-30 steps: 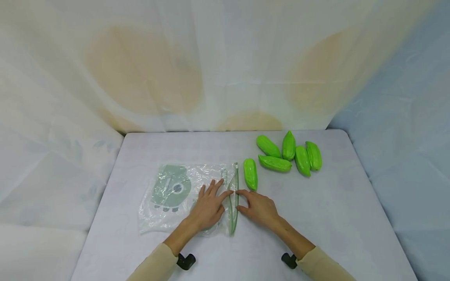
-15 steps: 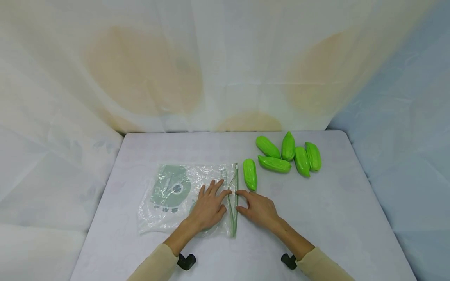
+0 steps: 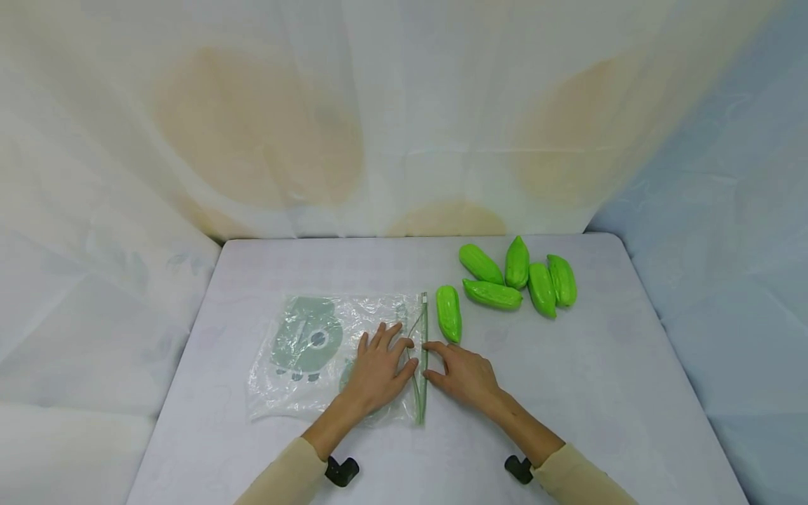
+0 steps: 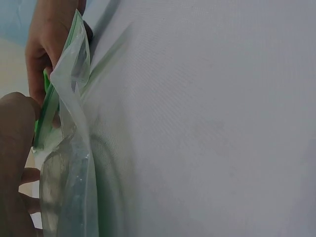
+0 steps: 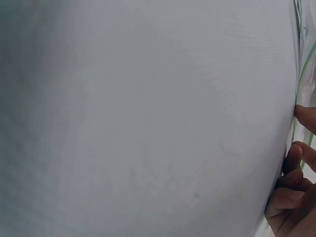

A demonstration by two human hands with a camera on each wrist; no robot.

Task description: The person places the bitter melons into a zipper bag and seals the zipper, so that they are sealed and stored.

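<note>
A clear zip bag [image 3: 301,335] with a green cartoon print lies flat on the table, its green-edged mouth [image 3: 423,315] facing right. My left hand [image 3: 374,375] rests on the bag with several fingers spread; thumb and forefinger reach to the parted mouth strips. In the left wrist view the upper film [image 4: 74,111] stands raised. At the outer edge my right hand [image 3: 466,372] holds the strip by thumb and forefinger tips, set a little apart; its other fingers [image 5: 286,197] curl in, as the right wrist view shows. A glossy green ridged gourd-like piece [image 3: 449,313] lies just beyond.
More green gourd-like pieces [image 3: 492,294] lie grouped at the back right of the white-covered table [image 3: 600,393]. A pale curtain [image 3: 404,126] hangs behind the table's far edge, with cloth [image 3: 713,280] on the sides too. Black wrist mounts [image 3: 341,472] sit under both forearms.
The gap between the bag's mouth strips has narrowed. My left thumb has shifted forward and right onto the strip, and the left forearm has moved slightly right. The right hand stays put.
</note>
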